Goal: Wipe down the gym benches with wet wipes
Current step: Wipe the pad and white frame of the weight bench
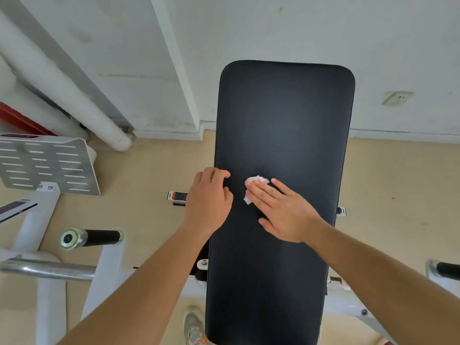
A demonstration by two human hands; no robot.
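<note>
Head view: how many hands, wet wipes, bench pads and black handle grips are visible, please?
hands: 2, left hand and right hand
wet wipe: 1
bench pad: 1
black handle grips: 2, left grip and right grip
Total: 6

Your right hand (281, 210) lay flat, its straight fingers pressing a crumpled white wet wipe (258, 179) onto the black bench pad (283, 115). Your left hand (209, 202) rested with curled fingers on the pad's left edge, near the wipe.
</note>
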